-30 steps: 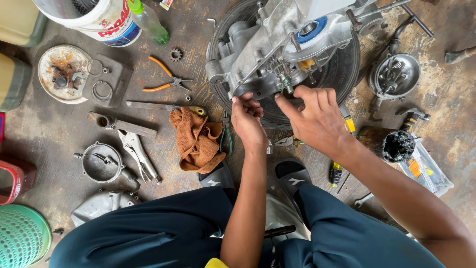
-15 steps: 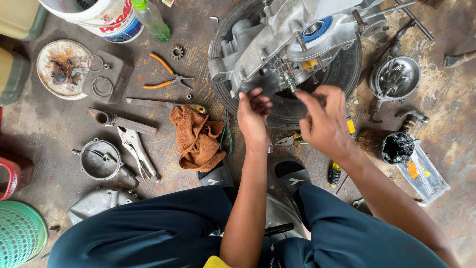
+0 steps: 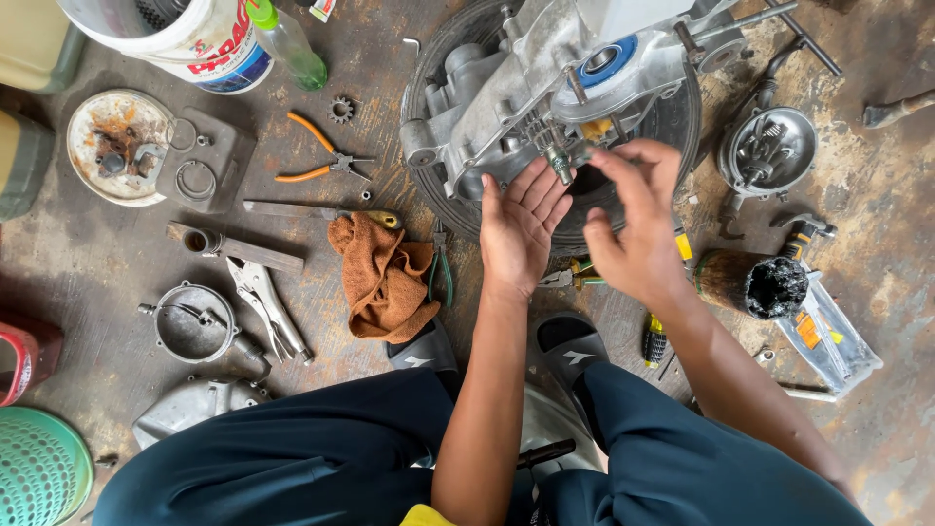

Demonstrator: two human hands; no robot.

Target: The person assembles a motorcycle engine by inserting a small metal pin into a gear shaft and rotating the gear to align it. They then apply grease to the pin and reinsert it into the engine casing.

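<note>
Grey metal engine casing (image 3: 545, 93) lies on a black tyre (image 3: 672, 112) on the floor; the left hand (image 3: 521, 224) is spread flat, palm up, just under its small shaft (image 3: 557, 161). Curled, the right hand (image 3: 633, 229) hovers beside, pinching nothing visible; an orange rag (image 3: 380, 278) lies nearby.

An orange rag (image 3: 383, 276) lies on the dirty floor, with orange pliers (image 3: 319, 162) and a green bottle (image 3: 288, 42) above it, a white bucket (image 3: 185, 34) near, and a green basket (image 3: 39, 469) in the corner
</note>
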